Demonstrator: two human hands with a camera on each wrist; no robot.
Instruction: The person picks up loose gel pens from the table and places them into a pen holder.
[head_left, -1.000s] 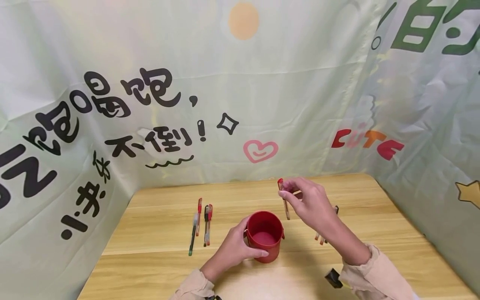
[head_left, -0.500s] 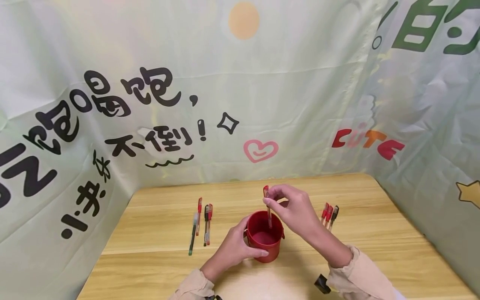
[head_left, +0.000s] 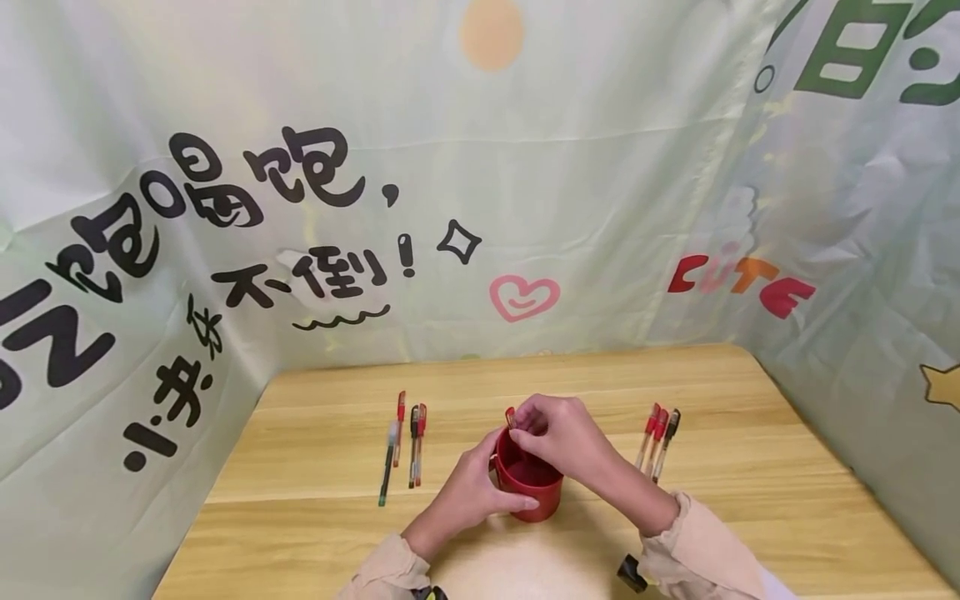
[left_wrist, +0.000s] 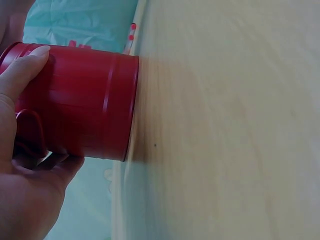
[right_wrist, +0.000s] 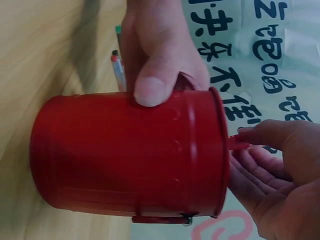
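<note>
A red metal bucket [head_left: 538, 502] stands upright on the wooden table. My left hand [head_left: 471, 493] grips its left side, with the thumb across the front and the fingers around the back, as the left wrist view also shows on the bucket [left_wrist: 75, 100]. Above the bucket's mouth, my right hand [head_left: 558, 433] pinches a red-capped pen [head_left: 510, 415] near its cap. The pen's lower part is inside the bucket and hidden. In the right wrist view the red cap [right_wrist: 239, 143] shows at the rim between thumb and fingers.
Left of the bucket lie several pens [head_left: 414, 446] with red and black caps and one green-tipped pen [head_left: 387, 467]. To the right lie two red-capped pens [head_left: 654, 429] and one black-capped pen [head_left: 667, 442]. A printed fabric curtain [head_left: 600, 208] surrounds the table [head_left: 315, 467].
My right hand has moved left and down with the red-capped pen, from beyond the bucket's right side into its mouth. My left hand has kept its grip on the bucket.
</note>
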